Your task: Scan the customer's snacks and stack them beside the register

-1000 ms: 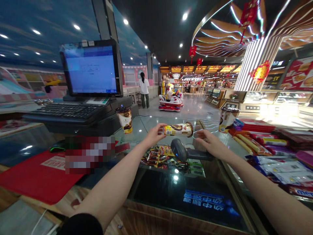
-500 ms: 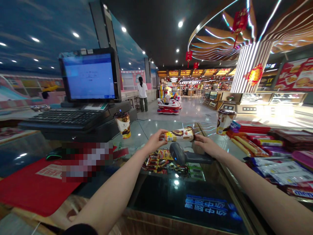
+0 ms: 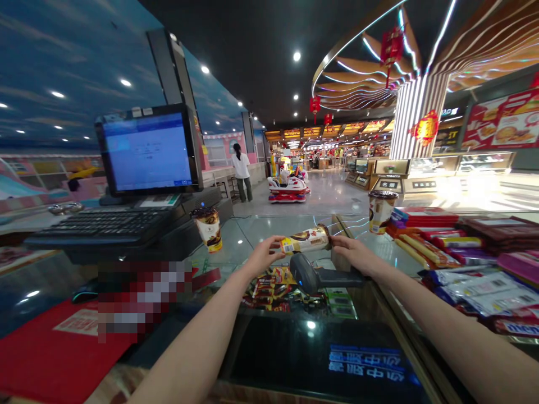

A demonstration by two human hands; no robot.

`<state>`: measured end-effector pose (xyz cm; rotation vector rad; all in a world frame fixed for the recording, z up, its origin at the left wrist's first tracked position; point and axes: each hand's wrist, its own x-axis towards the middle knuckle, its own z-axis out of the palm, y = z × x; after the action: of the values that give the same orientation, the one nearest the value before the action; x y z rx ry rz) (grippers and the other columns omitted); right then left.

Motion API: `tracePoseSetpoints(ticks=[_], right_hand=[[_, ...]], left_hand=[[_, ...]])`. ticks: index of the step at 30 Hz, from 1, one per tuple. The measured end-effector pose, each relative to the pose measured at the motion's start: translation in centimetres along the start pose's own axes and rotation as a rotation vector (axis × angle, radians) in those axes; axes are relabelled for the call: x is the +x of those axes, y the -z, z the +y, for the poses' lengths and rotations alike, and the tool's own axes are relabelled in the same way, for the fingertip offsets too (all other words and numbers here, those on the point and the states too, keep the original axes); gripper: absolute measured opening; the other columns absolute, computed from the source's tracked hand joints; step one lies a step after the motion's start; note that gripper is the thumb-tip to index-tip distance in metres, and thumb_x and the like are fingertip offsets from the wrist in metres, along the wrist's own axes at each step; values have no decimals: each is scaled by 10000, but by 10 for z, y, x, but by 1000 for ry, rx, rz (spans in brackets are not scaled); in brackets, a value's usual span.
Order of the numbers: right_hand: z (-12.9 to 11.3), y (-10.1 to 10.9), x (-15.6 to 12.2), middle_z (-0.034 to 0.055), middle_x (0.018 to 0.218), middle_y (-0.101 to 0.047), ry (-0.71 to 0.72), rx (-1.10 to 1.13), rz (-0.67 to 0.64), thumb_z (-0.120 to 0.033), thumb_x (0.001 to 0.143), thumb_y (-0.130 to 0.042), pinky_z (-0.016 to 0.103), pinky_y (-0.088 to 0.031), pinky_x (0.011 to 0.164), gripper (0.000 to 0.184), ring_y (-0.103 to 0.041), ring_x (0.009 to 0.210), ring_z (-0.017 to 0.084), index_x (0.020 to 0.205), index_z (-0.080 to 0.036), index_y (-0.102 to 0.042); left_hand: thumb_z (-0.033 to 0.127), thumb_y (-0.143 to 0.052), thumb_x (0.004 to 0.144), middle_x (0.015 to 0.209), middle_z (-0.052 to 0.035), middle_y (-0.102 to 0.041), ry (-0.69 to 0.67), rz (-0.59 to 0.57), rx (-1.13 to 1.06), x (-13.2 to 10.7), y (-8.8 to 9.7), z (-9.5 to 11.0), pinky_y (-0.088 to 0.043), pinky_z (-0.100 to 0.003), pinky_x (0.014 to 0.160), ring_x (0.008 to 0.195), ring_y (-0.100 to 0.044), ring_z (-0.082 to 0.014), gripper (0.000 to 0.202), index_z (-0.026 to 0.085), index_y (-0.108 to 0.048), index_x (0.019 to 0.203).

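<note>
A lidded drink cup [image 3: 306, 240], white, brown and yellow, is held on its side between my two hands above the glass counter. The fingers of my left hand [image 3: 261, 259] grip its base end. At the brown lid end, my right hand [image 3: 352, 256] has its fingertips against the cup. Just below the cup rests a dark handheld barcode scanner [image 3: 305, 272], its handle pointing right toward my right wrist. Two similar cups stand upright: one cup [image 3: 209, 231] left of my hands, another cup [image 3: 382, 213] to the right.
A monitor [image 3: 147, 151] and keyboard [image 3: 105, 229] stand at the left, above a red mat [image 3: 37, 353] and a mouse [image 3: 84, 293]. Packaged snacks [image 3: 475, 292] crowd the right side. Beyond the counter are a person [image 3: 241, 171] and a kiddie ride [image 3: 289, 188].
The view has tilted up and turned slightly right. The cup stays between both hands, its lid end now a little higher relative to its base. The scanner stays on the counter.
</note>
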<state>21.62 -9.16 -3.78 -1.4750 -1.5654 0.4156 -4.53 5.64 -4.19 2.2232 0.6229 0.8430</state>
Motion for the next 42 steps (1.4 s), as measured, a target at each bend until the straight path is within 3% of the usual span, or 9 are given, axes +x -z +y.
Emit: tracePoseSetpoints(ticks=[7, 13, 18, 24, 32, 37, 42], right_hand=[[4, -2, -1, 52, 1155, -703, -49, 74, 26, -227, 820, -511, 440, -452, 1014, 450, -620, 1125, 232, 1256, -242, -624], [-10, 0, -5, 19, 1385, -555, -100, 196, 56, -268, 841, -491, 451, -305, 1121, 508, -468, 1304, 227, 1345, -261, -553], [-30, -1, -10, -26, 1468, -456, -171, 365, 10, -340, 854, -515, 490, -394, 1041, 532, -424, 1325, 269, 1386, -347, -494], [-37, -2, -8, -45, 1470, -452, -56, 417, -4, -324, 855, -522, 484, -321, 1100, 508, -381, 1361, 248, 1361, -367, -519], [-40, -5, -7, -2, 1527, -371, 4, 470, 11, -314, 830, -553, 479, -258, 1138, 655, -329, 1402, 237, 1460, -335, -377], [-37, -4, -8, 22, 1544, -339, -29, 481, 9, -307, 830, -550, 479, -272, 1130, 671, -315, 1410, 234, 1471, -326, -355], [-31, -3, -6, 42, 1538, -350, -58, 487, 6, -283, 836, -528, 456, -301, 1119, 654, -329, 1403, 220, 1469, -297, -364]], left_hand=[[240, -723, 731, 1170, -116, -602, -33, 55, 89, 0, 3, -4, -566, -376, 813, 1020, -627, -225, 452, 188, -634, 1171], [220, -723, 723, 1138, -103, -654, -5, 71, 123, 2, 1, -4, -556, -378, 825, 1011, -635, -226, 451, 177, -623, 1161], [218, -703, 729, 1165, -69, -672, -1, 47, 225, 1, 1, 6, -515, -376, 891, 1015, -635, -215, 517, 215, -583, 1232], [309, -711, 725, 1189, -67, -667, 9, 50, 366, 1, 2, 14, -480, -358, 923, 1026, -626, -228, 588, 214, -559, 1286], [472, -659, 749, 1156, -52, -681, 114, 63, 546, -2, 2, 27, -474, -342, 861, 1011, -632, -256, 594, 253, -551, 1290], [514, -626, 756, 1084, -49, -702, 173, 66, 521, -2, 5, 26, -460, -363, 900, 1033, -632, -263, 576, 262, -567, 1271], [523, -634, 737, 1087, -60, -708, 237, 74, 357, -1, 8, 13, -456, -382, 940, 1064, -628, -267, 542, 238, -603, 1197]])
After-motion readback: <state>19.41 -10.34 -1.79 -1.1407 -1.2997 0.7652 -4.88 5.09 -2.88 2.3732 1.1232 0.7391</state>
